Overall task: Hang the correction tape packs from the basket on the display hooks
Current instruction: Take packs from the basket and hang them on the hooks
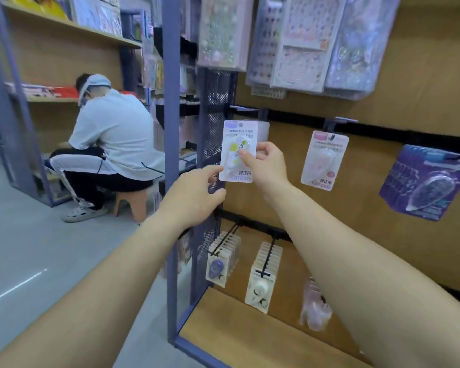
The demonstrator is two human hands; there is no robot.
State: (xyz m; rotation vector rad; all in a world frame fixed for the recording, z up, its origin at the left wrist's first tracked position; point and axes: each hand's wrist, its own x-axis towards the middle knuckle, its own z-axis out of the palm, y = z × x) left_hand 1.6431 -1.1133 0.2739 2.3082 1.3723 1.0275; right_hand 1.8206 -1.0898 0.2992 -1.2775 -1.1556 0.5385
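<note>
A white correction tape pack (239, 134) with a yellow-green dispenser hangs at the left display hook (243, 108), in front of other packs. My right hand (267, 162) pinches its right edge, thumb on the front. My left hand (194, 193) holds the pack's lower left edge between thumb and forefinger. A pink pack (323, 160) hangs on the middle hook (341, 120). A purple pack (425, 181) hangs further right. The basket is out of sight.
A blue perforated metal upright (213, 102) stands just left of the hooks. Lower hooks carry rows of tape packs (263, 277). Sticker sheets (300, 41) hang above. A person (112, 144) sits on a stool in the aisle to the left.
</note>
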